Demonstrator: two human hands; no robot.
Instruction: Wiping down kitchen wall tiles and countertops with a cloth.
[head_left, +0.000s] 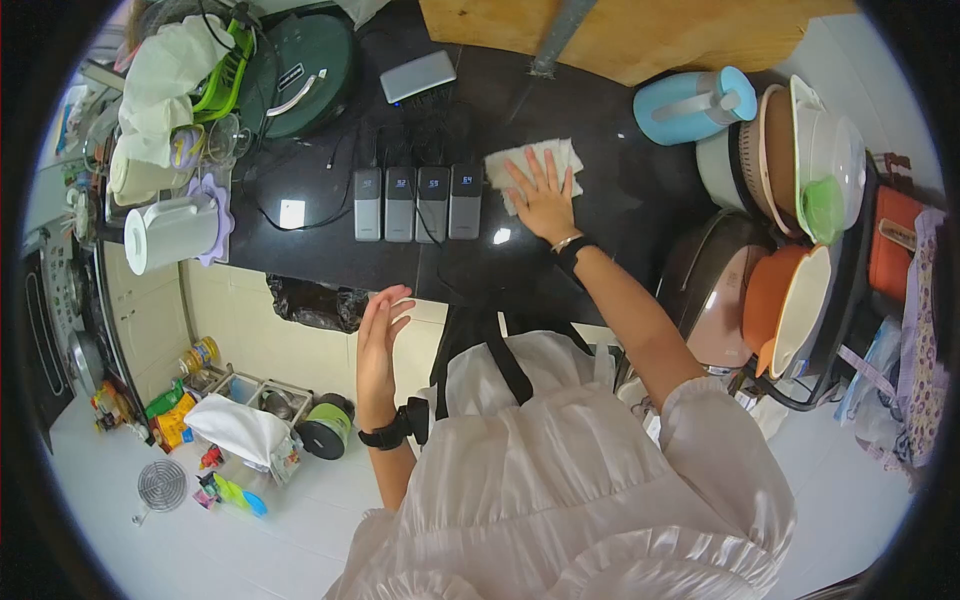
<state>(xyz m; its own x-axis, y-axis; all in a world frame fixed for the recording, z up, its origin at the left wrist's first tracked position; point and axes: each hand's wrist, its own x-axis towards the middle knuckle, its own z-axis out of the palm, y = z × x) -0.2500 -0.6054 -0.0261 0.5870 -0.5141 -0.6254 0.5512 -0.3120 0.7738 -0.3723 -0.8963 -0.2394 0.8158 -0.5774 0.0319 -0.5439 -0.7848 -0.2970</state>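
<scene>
My right hand (545, 199) lies flat with spread fingers on a folded white cloth (568, 155), pressing it against the black countertop (600, 262). Left of the cloth, several grey power banks (465, 210) stand in a row with lit displays and black cables. One cable crosses the face of a power bank. My left hand (382, 330) is raised in front of the counter's near edge, fingers slightly apart, with nothing in it. Farther back on the counter rests a silver-grey slab-shaped device (418, 76) with a small blue light and cables along its near side.
At right stand a light-blue jug (690, 109), stacked basins (817, 157), a pink rice cooker (712, 307) and an orange pot (769, 307). At left are a white pitcher (171, 229) and a dark green round lid (307, 75). A grey pole (562, 37) meets the counter's back.
</scene>
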